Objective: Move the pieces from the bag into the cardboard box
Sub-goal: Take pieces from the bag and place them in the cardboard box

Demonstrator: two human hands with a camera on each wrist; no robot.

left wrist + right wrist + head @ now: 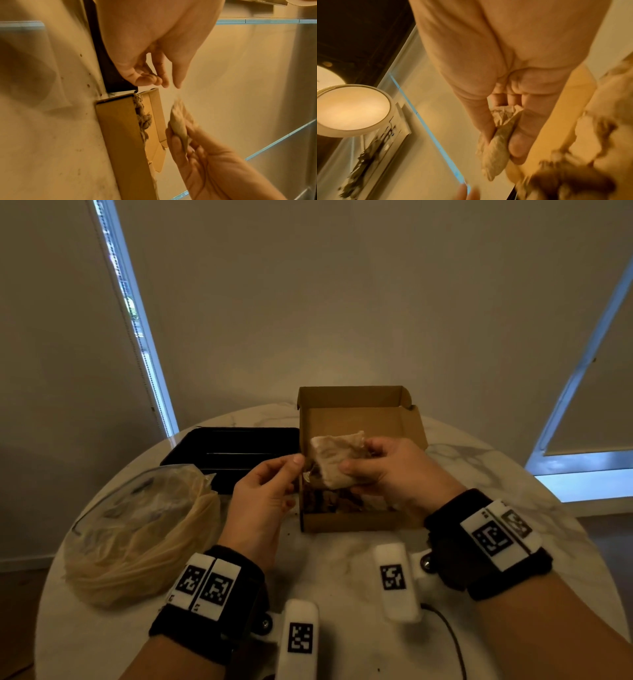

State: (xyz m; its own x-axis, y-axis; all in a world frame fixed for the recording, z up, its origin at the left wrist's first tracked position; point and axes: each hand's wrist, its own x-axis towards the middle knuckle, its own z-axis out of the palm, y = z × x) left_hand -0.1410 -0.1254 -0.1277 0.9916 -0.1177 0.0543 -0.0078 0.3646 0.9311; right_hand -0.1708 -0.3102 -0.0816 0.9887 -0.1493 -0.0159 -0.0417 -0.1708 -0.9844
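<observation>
An open cardboard box stands at the middle of the table with brown pieces lying in it. Just above the box, my right hand grips a pale crumpled piece between thumb and fingers; the right wrist view shows the same piece in that pinch. My left hand hovers at the piece's left edge, thumb and forefinger close together. In the left wrist view nothing lies between the left fingers, a little apart from the piece. The clear plastic bag lies at the left, holding pale material.
A black tray sits behind the bag, touching the box's left side. The round marble table ends close behind the box. A dark cable runs along the near edge. Small crumbs dot the tabletop in front of the box.
</observation>
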